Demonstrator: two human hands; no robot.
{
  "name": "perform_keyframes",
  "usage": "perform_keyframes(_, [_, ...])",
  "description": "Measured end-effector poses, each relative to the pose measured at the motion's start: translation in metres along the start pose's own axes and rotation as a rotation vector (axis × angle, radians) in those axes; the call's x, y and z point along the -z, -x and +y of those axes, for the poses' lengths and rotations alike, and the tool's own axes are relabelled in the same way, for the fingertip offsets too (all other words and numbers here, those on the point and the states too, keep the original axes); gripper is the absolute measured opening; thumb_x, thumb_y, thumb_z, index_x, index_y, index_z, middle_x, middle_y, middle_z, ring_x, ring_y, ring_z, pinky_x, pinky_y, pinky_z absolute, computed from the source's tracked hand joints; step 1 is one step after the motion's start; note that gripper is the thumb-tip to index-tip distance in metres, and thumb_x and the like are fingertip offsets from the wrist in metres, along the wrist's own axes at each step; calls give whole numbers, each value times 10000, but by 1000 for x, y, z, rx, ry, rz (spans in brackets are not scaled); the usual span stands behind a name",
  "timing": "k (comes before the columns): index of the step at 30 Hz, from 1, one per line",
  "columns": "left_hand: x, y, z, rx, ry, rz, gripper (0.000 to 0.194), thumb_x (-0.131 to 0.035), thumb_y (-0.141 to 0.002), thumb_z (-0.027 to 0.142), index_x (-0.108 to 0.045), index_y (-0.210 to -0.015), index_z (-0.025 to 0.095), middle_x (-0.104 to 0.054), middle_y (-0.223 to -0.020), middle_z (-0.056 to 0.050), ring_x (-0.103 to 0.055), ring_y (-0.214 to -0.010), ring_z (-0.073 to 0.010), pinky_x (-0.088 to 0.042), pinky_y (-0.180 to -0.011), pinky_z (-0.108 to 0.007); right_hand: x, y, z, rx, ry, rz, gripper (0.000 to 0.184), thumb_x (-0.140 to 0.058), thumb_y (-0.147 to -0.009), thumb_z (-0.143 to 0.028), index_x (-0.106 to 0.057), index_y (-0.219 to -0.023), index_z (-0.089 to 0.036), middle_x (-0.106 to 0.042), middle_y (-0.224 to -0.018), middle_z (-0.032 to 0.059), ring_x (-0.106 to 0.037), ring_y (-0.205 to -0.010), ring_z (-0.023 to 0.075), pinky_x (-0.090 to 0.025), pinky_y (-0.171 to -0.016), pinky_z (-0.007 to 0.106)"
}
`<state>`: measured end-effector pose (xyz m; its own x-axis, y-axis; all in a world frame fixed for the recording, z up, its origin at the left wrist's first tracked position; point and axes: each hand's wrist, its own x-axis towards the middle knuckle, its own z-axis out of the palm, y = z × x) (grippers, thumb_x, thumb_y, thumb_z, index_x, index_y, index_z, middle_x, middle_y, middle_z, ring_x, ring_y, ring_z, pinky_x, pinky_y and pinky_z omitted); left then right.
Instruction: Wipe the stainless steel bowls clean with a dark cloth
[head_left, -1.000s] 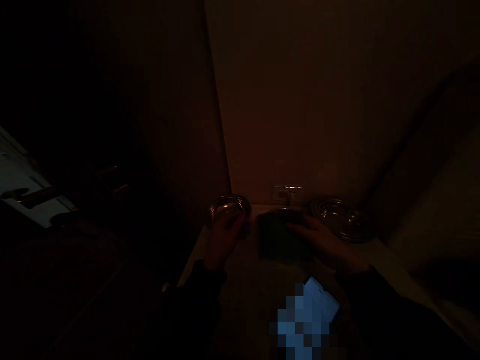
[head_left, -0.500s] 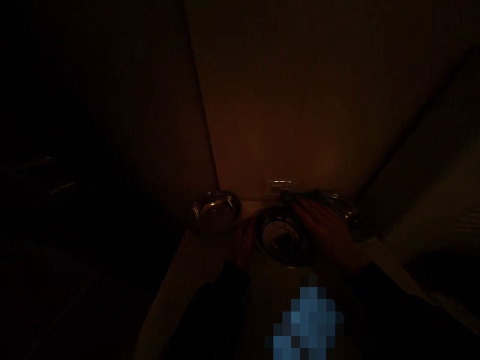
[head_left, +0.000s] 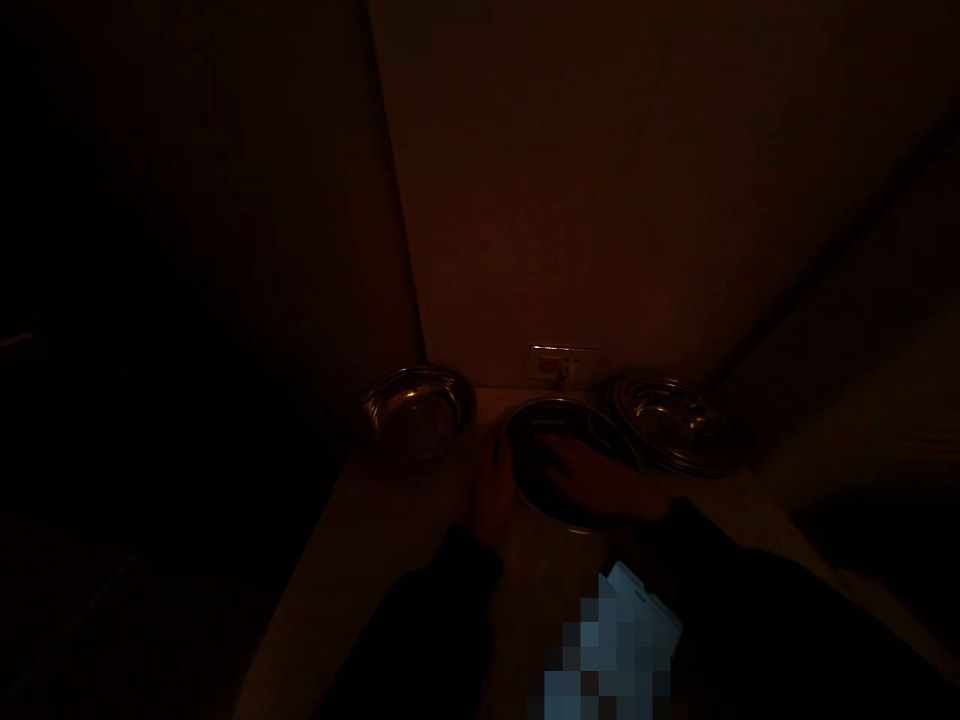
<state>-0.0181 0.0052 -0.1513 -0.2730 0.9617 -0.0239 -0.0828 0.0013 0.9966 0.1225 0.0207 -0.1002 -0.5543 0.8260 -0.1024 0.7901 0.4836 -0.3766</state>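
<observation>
The scene is very dark. A shiny round metal plate (head_left: 577, 530) with a raised rim lies in the middle of the table. My left hand (head_left: 495, 490) is at its left rim, closed along the edge, though the fingers are dim. Over the inside of the plate, my right hand (head_left: 592, 475) presses down on a dark cloth (head_left: 536, 465), which barely stands out from the shadow. Both forearms are in dark sleeves.
Left of the plate stands another metal dish (head_left: 416, 415). A stack of metal plates (head_left: 675, 425) sits at the right. The table (head_left: 315, 590) meets a wall with a socket (head_left: 562, 362). A pale, pixelated object (head_left: 622, 640) is in front.
My right hand with the dark cloth has moved from the plate's far right rim down and left into its inside. The right-hand plates are now uncovered. My left hand stays at the rim.
</observation>
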Motion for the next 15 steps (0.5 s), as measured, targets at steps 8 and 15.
perform_keyframes(8, [-1, 4, 7, 17, -60, 121, 329, -379, -908, 271, -604, -1123, 164, -608, -1248, -104, -550, -1170, -201, -371, -1043, -328, 6, 8, -20, 145, -167, -189, 509, -385, -899, -305, -433, -1389, -179, -427, -1441, 79, -377, -1325, 230, -281, -1111, 399])
perform_keyframes(15, [3, 9, 16, 30, -81, 132, 314, -378, -906, 242, -606, -1104, 156, -618, -1227, -104, -557, -1149, -205, -376, -1028, -332, 8, 15, -22, 185, -165, -295, 530, -349, -922, -321, -382, -1415, -129, -350, -1480, 96, -314, -1358, 234, -235, -1135, 388])
